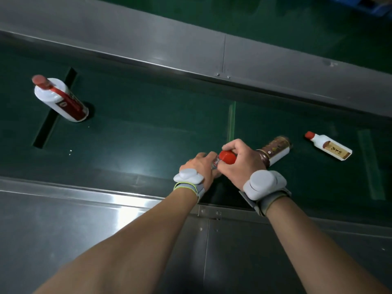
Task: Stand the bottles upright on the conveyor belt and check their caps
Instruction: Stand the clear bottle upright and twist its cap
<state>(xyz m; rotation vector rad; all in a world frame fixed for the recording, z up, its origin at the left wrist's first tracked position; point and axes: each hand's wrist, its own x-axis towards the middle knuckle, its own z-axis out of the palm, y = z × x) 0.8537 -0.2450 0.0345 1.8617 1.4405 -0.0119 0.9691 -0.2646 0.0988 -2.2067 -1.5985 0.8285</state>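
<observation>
Both my hands hold one bottle with a red cap (228, 157) near the belt's front edge. My right hand (241, 160) wraps its fingers around the cap. My left hand (199, 166) grips the clear neck and body below it, hiding most of the bottle. A white bottle with a red cap and red sash (60, 98) stands upright at the far left of the dark green conveyor belt (137, 124). A brown bottle (274, 150) stands just behind my right hand. A small white bottle with a red cap (328, 148) lies on its side at the right.
Grey metal rails run along the belt, a far rail (148, 39) and a near rail (84, 219) under my forearms. A black strip (54, 111) crosses the belt beneath the left bottle. A pale green seam (231, 122) crosses the belt beyond my hands. Something blue (369, 3) sits top right.
</observation>
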